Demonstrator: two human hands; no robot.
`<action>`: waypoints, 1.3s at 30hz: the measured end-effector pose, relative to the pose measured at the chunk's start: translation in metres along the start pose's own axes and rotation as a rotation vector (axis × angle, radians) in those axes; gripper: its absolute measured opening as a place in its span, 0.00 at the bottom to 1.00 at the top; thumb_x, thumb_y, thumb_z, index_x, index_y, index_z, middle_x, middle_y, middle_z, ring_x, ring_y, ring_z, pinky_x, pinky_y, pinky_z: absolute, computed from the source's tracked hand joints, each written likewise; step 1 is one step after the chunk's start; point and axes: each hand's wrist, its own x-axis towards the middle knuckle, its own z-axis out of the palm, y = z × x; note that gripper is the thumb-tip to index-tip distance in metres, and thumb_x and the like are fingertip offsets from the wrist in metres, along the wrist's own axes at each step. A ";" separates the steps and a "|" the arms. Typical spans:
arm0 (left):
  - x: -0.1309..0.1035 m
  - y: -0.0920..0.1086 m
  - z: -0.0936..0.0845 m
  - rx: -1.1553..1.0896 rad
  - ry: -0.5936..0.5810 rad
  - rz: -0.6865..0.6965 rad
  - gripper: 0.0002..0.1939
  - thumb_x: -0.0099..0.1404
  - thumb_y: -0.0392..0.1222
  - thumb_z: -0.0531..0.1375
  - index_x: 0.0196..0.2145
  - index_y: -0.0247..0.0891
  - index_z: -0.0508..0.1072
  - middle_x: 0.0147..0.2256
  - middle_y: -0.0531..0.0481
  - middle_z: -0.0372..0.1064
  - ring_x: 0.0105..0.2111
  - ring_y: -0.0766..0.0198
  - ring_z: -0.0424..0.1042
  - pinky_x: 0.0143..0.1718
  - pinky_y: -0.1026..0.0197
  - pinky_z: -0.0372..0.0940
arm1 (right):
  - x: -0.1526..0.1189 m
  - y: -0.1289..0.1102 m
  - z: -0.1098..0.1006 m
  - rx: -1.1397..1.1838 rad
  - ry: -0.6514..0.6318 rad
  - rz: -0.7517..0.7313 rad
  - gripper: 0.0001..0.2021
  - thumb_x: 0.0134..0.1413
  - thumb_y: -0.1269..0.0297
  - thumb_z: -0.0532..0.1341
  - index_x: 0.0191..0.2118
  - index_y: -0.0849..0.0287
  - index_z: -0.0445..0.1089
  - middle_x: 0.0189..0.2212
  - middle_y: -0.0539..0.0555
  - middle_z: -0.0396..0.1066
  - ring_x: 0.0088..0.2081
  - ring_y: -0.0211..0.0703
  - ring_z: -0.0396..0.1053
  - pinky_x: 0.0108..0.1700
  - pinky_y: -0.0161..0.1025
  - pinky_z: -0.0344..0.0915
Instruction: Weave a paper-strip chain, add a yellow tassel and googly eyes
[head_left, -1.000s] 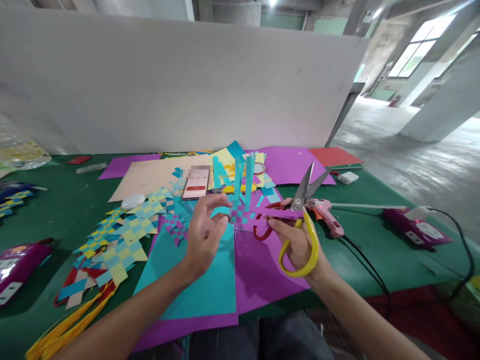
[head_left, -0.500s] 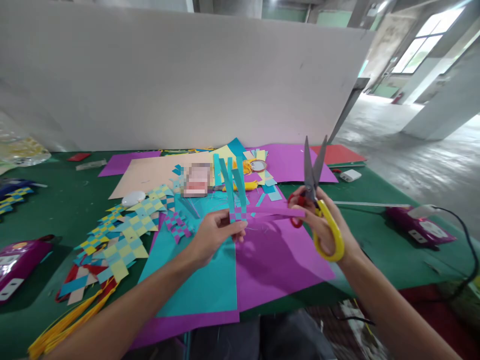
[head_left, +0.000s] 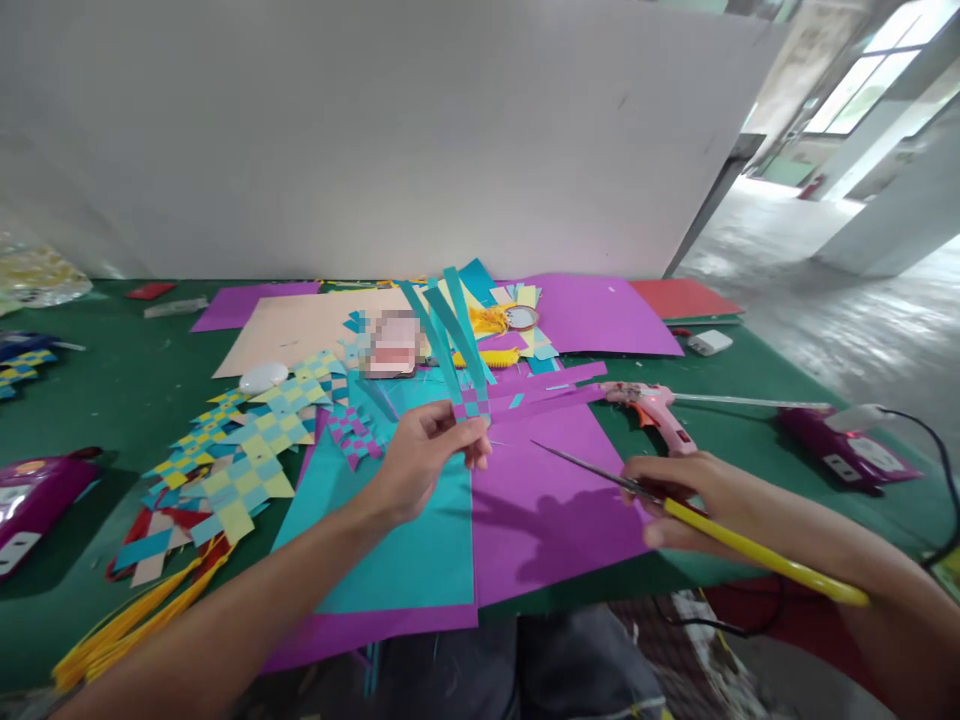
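Between thumb and fingers, my left hand (head_left: 439,450) pinches a small weave of paper strips (head_left: 472,405). Its teal strips (head_left: 454,335) stick up and away from me, while its purple strips (head_left: 551,390) stretch out to the right. My right hand (head_left: 682,495) grips scissors (head_left: 705,530) with yellow on the handle, seen edge-on. Their blades point left, a little below the purple strips and apart from them. Beneath both hands lie a teal sheet (head_left: 397,560) and a purple sheet (head_left: 540,540).
Finished checkered paper weaves (head_left: 251,480) with yellow tassels lie at left. A pink glue gun (head_left: 652,405) rests beyond my right hand, near a purple power device (head_left: 855,445). A yellow-handled tool (head_left: 491,358) and a round tape roll (head_left: 523,317) sit behind the weave.
The scissors have swung from upright with spread blades to pointing left, edge-on. My right hand has let go of the purple strip and moved lower. The teal strips now lean left.
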 end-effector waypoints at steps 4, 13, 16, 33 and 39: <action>-0.002 -0.003 0.002 0.035 -0.012 -0.013 0.13 0.56 0.45 0.65 0.21 0.36 0.70 0.20 0.51 0.71 0.19 0.68 0.67 0.23 0.63 0.62 | 0.028 -0.020 -0.002 -0.038 -0.160 -0.043 0.14 0.52 0.50 0.63 0.29 0.56 0.66 0.20 0.46 0.60 0.22 0.35 0.52 0.24 0.34 0.50; -0.002 -0.009 0.005 0.016 0.013 -0.033 0.11 0.56 0.42 0.66 0.21 0.36 0.70 0.19 0.52 0.71 0.18 0.68 0.68 0.21 0.64 0.61 | 0.050 -0.040 0.013 0.028 -0.128 -0.074 0.20 0.53 0.48 0.61 0.24 0.58 0.58 0.18 0.43 0.50 0.22 0.32 0.45 0.23 0.34 0.45; -0.003 -0.010 0.005 0.030 0.028 -0.036 0.12 0.56 0.43 0.66 0.21 0.36 0.69 0.19 0.52 0.71 0.19 0.67 0.69 0.22 0.64 0.62 | 0.051 -0.044 0.014 0.039 -0.117 -0.057 0.19 0.54 0.49 0.61 0.25 0.58 0.58 0.18 0.43 0.51 0.22 0.32 0.47 0.23 0.33 0.46; -0.003 -0.009 0.006 0.009 0.027 -0.027 0.13 0.58 0.43 0.65 0.21 0.35 0.69 0.19 0.53 0.71 0.19 0.69 0.67 0.22 0.65 0.62 | 0.052 -0.052 0.013 -0.001 -0.127 -0.022 0.16 0.58 0.53 0.58 0.27 0.58 0.58 0.19 0.43 0.54 0.22 0.32 0.50 0.26 0.32 0.48; -0.002 -0.012 0.005 0.010 0.030 -0.019 0.13 0.58 0.42 0.65 0.21 0.35 0.69 0.19 0.54 0.71 0.19 0.69 0.68 0.21 0.65 0.62 | 0.053 -0.052 0.015 -0.002 -0.125 -0.018 0.15 0.58 0.53 0.58 0.27 0.58 0.59 0.19 0.43 0.54 0.22 0.32 0.51 0.26 0.32 0.48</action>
